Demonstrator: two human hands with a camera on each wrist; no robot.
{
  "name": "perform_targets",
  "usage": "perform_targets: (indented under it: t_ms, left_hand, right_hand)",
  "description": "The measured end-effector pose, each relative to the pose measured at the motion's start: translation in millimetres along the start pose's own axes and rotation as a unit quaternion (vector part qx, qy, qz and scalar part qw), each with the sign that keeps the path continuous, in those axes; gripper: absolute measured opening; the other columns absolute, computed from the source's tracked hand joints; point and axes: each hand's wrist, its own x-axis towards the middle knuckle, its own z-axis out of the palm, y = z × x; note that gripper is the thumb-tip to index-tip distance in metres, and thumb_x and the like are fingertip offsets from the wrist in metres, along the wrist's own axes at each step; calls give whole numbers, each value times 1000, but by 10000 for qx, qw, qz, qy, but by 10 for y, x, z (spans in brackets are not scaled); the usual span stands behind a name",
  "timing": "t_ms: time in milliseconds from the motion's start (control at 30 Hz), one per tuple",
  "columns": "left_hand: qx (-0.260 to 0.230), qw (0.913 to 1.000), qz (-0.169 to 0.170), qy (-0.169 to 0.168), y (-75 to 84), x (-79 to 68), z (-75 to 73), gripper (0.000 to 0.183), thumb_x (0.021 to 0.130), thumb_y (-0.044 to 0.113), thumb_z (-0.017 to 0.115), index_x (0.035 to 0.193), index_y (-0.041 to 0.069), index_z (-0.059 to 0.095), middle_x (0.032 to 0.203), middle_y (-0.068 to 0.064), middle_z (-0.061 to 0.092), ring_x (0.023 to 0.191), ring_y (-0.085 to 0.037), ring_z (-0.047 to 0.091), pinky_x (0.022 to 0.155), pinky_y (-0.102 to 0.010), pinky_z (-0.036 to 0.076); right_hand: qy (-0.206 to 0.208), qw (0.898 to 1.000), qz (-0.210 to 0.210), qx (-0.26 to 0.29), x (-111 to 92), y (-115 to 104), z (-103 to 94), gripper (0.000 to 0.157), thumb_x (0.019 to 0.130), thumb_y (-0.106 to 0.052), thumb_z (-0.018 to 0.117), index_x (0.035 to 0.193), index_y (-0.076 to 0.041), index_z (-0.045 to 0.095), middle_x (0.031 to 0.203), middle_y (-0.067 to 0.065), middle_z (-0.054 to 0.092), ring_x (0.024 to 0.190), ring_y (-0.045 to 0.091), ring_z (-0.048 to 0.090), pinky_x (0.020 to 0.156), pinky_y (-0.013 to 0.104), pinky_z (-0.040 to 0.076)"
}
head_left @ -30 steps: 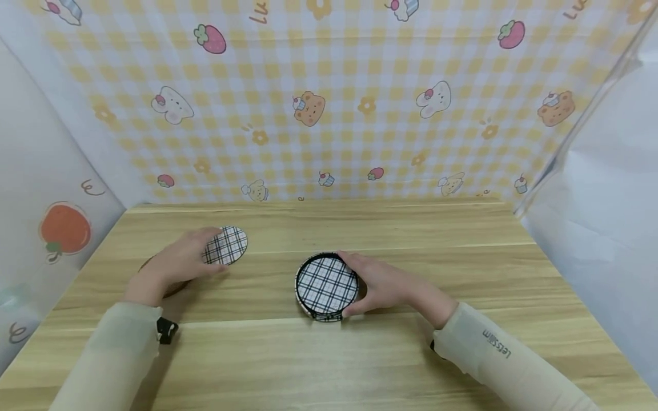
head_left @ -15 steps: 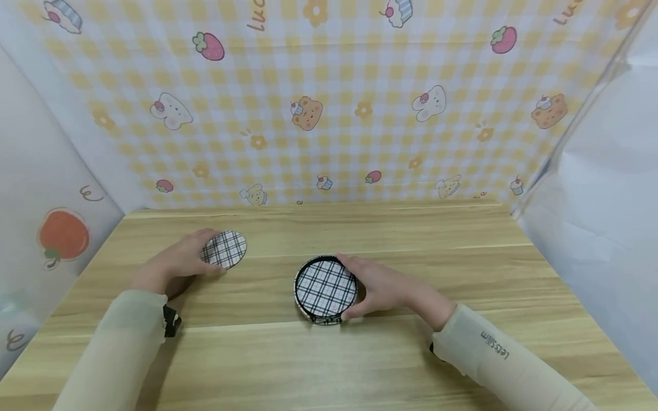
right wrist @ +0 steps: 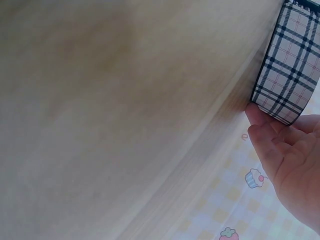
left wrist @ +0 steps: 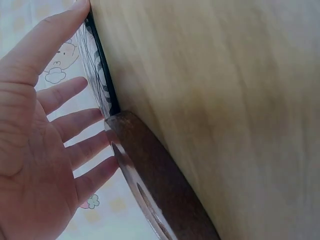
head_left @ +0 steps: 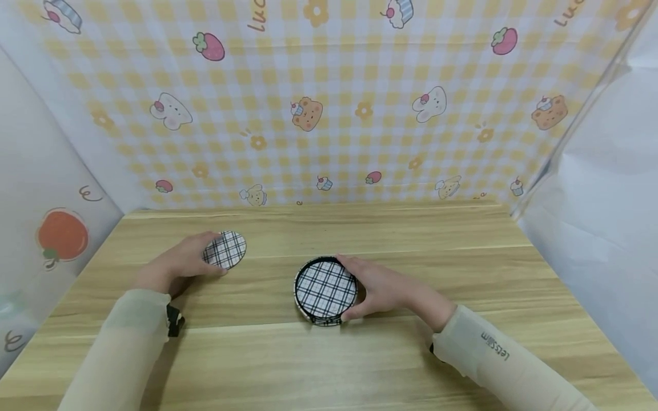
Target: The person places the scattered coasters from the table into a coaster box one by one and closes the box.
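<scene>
A round coaster (head_left: 226, 250) in black-and-white plaid lies toward the left of the table. My left hand (head_left: 186, 258) spans it, thumb at the near edge and forefinger at the far edge; the other fingers are spread in the left wrist view. Beside that coaster a brown, curved-edged object (left wrist: 155, 170) lies under the hand, mostly hidden from the head view. At the table's middle stands a round plaid coaster holder (right wrist: 290, 60) with a matching coaster (head_left: 327, 287) inside. My right hand (head_left: 382, 285) grips the holder's right side between thumb and fingers.
Both things rest on a wood-grain table (head_left: 329, 365). A yellow checked cloth (head_left: 329, 114) with cartoon prints hangs behind it. White sheets stand along the left (head_left: 36, 142) and right (head_left: 606, 217) sides.
The head view has tilted slightly. My left hand has shifted a little over the brown object, hiding more of it. The coaster, the coaster holder and my right hand stay put.
</scene>
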Motion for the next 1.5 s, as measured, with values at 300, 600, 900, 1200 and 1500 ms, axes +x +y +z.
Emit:
perform_targets:
  t_ms: [300,600,900,1200,1500]
  left_hand:
    - [207,9997,-117,-33,60,11,-13,92,77,38,83,144,-9,41,144,-36,43,127,-54,44,105,-68,38]
    - [446,9989,-105,-107,113,19,-10,93,74,44,83,143,-5,45,143,-36,43,127,-56,41,103,-70,39]
    - [476,9988,-40,-129,156,-6,9,90,77,44,82,144,-2,45,145,-36,41,131,-57,38,104,-71,37]
    - [506,9985,69,-171,270,-62,0,88,77,44,81,144,-2,46,147,-35,39,132,-57,37,104,-72,36]
    - [565,9979,293,-93,377,-100,9,86,75,42,82,142,-1,49,147,-33,41,133,-55,38,105,-71,37]
  right_hand:
    - [40,10000,-15,-57,4,7,14,118,76,-56,80,159,-4,15,162,14,29,149,29,30,121,46,30]
    - [47,10000,-21,-17,3,10,18,119,75,-55,81,159,-3,14,162,15,28,149,30,30,122,47,29]
    - [56,10000,-24,-52,7,16,23,118,76,-56,80,159,-3,14,163,14,28,150,29,29,122,46,29]
    - [31,10000,-6,-21,3,17,21,118,76,-56,80,159,-4,14,163,13,28,149,29,30,121,46,30]
    - [42,10000,5,-16,-1,19,23,118,76,-55,80,159,-4,14,162,13,28,149,29,30,121,46,30]
